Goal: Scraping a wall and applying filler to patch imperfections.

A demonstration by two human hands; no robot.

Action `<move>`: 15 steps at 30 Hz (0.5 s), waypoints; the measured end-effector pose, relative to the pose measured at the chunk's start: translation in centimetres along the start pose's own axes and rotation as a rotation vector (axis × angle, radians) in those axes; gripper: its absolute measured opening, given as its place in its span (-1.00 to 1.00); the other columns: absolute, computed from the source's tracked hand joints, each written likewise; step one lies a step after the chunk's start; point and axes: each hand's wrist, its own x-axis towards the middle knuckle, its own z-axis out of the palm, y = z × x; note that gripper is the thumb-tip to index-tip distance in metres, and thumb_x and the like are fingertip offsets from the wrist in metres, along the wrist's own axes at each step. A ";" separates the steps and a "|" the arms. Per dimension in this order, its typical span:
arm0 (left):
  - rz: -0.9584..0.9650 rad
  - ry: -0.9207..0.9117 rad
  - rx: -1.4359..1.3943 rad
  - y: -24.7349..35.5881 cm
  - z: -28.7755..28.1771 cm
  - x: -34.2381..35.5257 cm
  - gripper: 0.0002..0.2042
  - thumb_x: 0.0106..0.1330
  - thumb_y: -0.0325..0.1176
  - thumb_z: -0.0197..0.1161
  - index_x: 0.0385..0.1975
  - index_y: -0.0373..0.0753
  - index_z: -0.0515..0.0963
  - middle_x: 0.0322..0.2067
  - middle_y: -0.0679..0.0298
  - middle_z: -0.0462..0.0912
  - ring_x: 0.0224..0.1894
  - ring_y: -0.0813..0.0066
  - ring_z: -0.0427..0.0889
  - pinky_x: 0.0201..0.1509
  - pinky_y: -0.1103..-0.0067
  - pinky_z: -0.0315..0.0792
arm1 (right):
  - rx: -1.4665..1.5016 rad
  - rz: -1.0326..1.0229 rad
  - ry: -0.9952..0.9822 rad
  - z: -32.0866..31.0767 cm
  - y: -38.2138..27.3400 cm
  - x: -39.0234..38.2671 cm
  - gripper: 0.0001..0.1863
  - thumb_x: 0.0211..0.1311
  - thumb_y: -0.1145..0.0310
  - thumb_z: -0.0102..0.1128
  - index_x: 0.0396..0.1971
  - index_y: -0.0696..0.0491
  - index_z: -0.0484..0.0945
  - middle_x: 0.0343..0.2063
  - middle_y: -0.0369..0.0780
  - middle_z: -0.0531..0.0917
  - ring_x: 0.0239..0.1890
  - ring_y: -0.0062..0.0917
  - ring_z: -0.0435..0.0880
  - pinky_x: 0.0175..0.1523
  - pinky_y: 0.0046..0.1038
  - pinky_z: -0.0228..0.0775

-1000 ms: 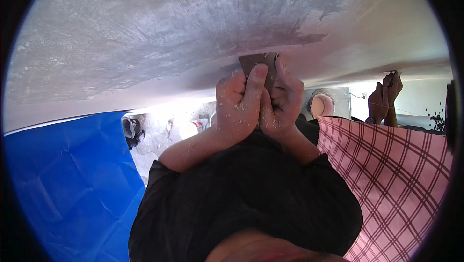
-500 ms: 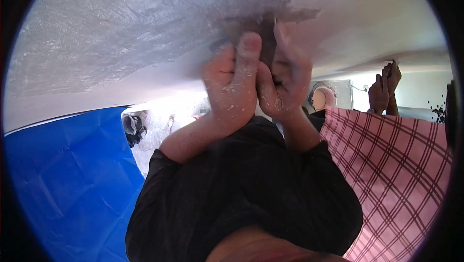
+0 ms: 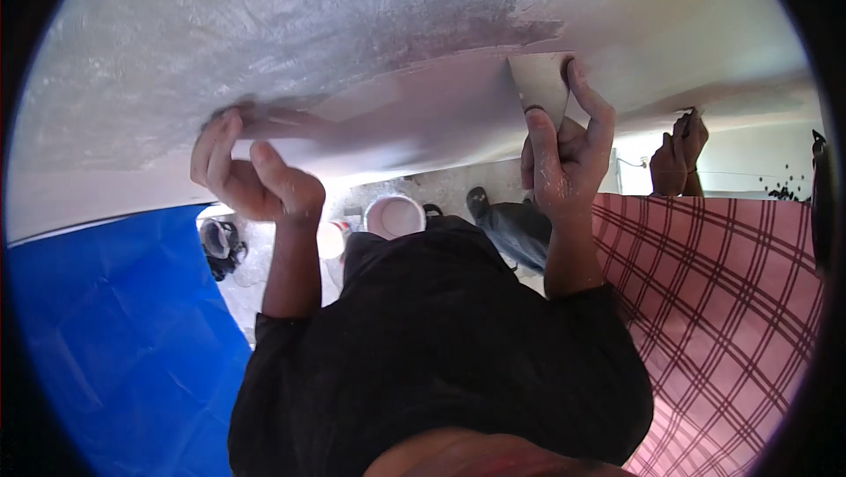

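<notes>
In my right hand, a thin, flat metal scraper blade is gripped between thumb and fingers, its wide edge up by the wall surface. The grey, patchily plastered wall stretches across the top of the view, with a smoother pale band below. Further left, my left hand has its fingertips up at the wall, thumb held apart from them. A dark smear lies beside those fingertips, and I see no tool clearly in that hand. Pale specks of plaster cling to my right hand.
A round pinkish bucket and a smaller pale container stand on the floor below. Blue sheeting hangs at left, pink checked cloth at right. Another person's hands work at the wall far right.
My hands, close together at the middle before, have parted: the left moved left along the wall, the right moved right with the scraper. The bucket now shows between them.
</notes>
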 end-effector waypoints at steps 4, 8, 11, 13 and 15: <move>0.087 -0.038 0.206 -0.5 1.6 -1.3 -0.67 0.35 -0.31 0.10 0.02 -0.37 0.42 0.11 0.05 0.23 0.26 0.16 0.21 0.28 0.30 0.26 | -0.040 0.093 -0.012 -0.9 -1.5 0.7 -0.52 0.37 0.60 0.03 0.22 0.27 0.13 -0.63 -0.17 0.59 -0.85 -0.77 0.30 -0.78 -0.70 0.09; 0.175 -0.085 0.364 -0.7 2.4 -2.4 -0.58 0.35 -0.25 0.14 0.13 -0.32 0.37 0.26 0.00 0.11 0.40 0.08 0.02 0.39 0.21 0.07 | 0.163 0.134 0.065 0.4 -1.5 0.4 -0.52 0.37 0.59 0.04 0.21 0.23 0.11 -0.32 0.02 0.64 -0.84 -0.75 0.33 -0.81 -0.68 0.11; 0.183 -0.086 0.346 -1.0 2.8 -3.0 -0.56 0.33 -0.25 0.15 0.16 -0.29 0.36 0.32 -0.05 0.04 0.43 0.02 -0.05 0.43 0.13 -0.05 | 0.217 0.085 0.092 1.0 -0.2 0.2 -0.52 0.37 0.59 0.02 0.20 0.20 0.07 -0.34 0.00 0.64 -0.84 -0.73 0.34 -0.82 -0.69 0.12; 0.177 -0.086 0.345 -0.9 2.9 -2.9 -0.56 0.33 -0.25 0.14 0.16 -0.28 0.36 0.32 -0.04 0.05 0.43 0.02 -0.04 0.43 0.12 -0.05 | 0.238 0.106 0.095 1.4 0.0 0.0 -0.52 0.38 0.59 0.01 0.20 0.19 0.06 -0.31 0.01 0.64 -0.84 -0.73 0.35 -0.82 -0.69 0.14; 0.174 -0.089 0.345 -0.8 3.1 -3.0 -0.56 0.33 -0.24 0.14 0.16 -0.27 0.37 0.32 -0.04 0.06 0.43 0.02 -0.04 0.43 0.11 -0.06 | 0.263 0.129 0.100 1.7 0.4 0.0 -0.53 0.38 0.59 -0.01 0.19 0.18 0.05 -0.29 0.03 0.64 -0.83 -0.72 0.36 -0.82 -0.69 0.16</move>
